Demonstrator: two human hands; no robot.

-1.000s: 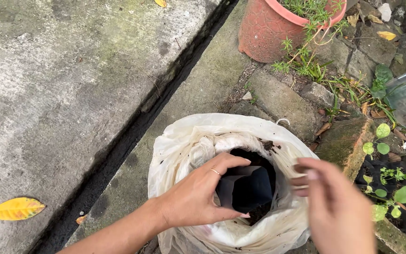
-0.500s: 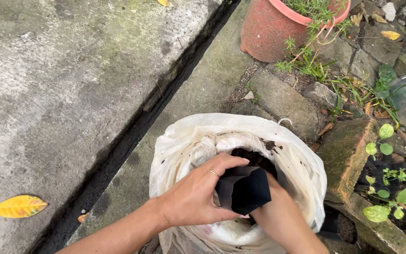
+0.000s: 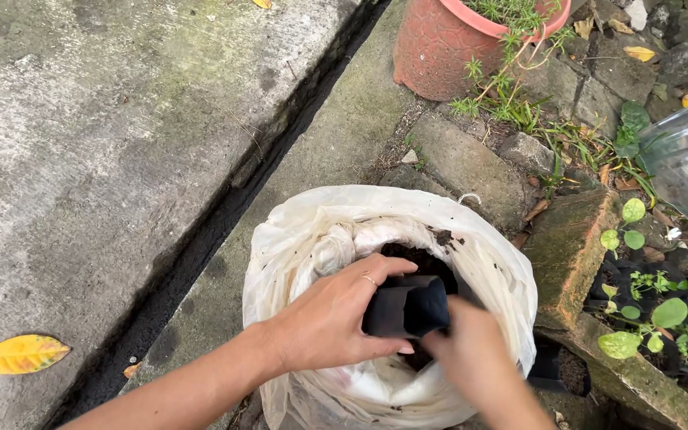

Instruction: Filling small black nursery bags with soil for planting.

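Head view: right hand (image 3: 471,350), closed but grip unclear, is now pressing beside the black bag (image 3: 406,308) the left hand (image 3: 336,322) is gripping over the white sack (image 3: 304,247).

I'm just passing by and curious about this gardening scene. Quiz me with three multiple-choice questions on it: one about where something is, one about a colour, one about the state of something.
1. Where does the yellow leaf lie?
A. On the concrete at lower left
B. Inside the white sack
C. In the flower pot

2. What colour is the flower pot at the top?
A. Blue
B. Terracotta red
C. White

3. How is the small black bag over the white sack?
A. Lying flat on the ground
B. Held in the left hand's grip
C. Hanging from the flower pot

Answers:
1. A, the leaf rests on grey concrete left of the dark drain groove.
2. B, its wall is reddish clay with green plants in it.
3. B, the left hand wraps around it while the right hand reaches in beside it.
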